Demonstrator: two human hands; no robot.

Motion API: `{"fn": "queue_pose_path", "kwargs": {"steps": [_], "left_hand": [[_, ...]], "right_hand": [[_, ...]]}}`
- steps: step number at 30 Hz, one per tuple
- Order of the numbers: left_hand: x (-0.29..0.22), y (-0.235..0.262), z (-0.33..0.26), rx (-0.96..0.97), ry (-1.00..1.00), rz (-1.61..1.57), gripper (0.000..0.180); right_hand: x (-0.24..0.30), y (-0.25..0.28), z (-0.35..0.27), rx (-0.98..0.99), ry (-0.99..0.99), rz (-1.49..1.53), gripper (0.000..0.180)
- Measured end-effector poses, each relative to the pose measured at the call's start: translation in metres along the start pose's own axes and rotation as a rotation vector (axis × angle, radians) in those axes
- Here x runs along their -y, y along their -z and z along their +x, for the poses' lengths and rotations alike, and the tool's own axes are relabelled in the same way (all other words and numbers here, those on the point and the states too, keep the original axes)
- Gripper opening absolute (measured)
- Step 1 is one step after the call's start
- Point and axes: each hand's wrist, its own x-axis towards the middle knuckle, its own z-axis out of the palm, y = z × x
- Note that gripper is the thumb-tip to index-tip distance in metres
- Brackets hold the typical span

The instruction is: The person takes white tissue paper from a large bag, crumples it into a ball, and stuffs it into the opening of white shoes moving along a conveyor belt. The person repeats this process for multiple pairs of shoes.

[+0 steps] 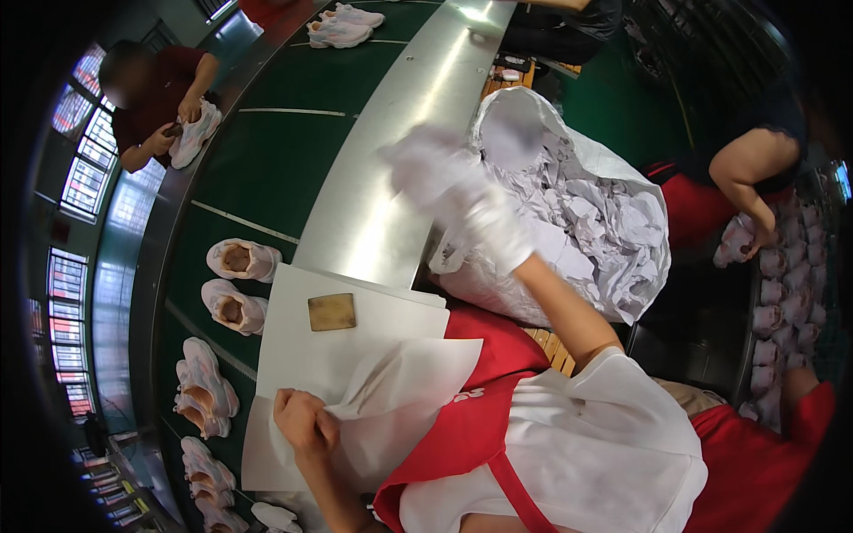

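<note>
White short-sleeved shirt, red apron, seemingly white glove on right hand

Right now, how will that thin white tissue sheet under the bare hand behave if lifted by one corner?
Probably floppy: the thin white tissue sheet already creases and lifts where the left hand pinches it. Likely very light, so it may drift or slide off the stack of white sheets. It seems easy to crumple, like the wadded paper in the big white sack.
</note>
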Motion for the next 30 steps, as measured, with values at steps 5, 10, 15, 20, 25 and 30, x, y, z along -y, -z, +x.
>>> {"fn": "queue_pose_path", "kwargs": {"steps": [5,10,15,20,25,30], "left_hand": [[-0.056,0.004,0.039,0.008,-0.109,0.466,0.002],[-0.043,0.004,0.028,0.009,-0.052,0.185,0.004],[-0.038,0.0,0.026,-0.057,-0.023,0.075,0.006],[-0.031,0.002,0.022,-0.081,-0.048,0.126,0.007],[-0.028,-0.006,0.022,0.047,-0.017,0.059,0.011],[-0.025,-0.006,0.016,0.038,-0.024,0.053,0.014]], "right_hand": [[0.022,-0.141,-0.067,0.626,0.12,0.154,0.019],[0.057,-0.113,-0.052,1.289,-0.252,0.15,0.031],[0.042,-0.033,-0.046,0.762,-0.307,0.136,0.029],[-0.098,0.125,-0.051,0.207,-1.009,-1.335,0.056],[-0.169,0.178,-0.112,0.378,-0.971,-1.137,0.036],[-0.157,0.161,-0.096,-0.128,-0.578,-1.078,0.022]]}}
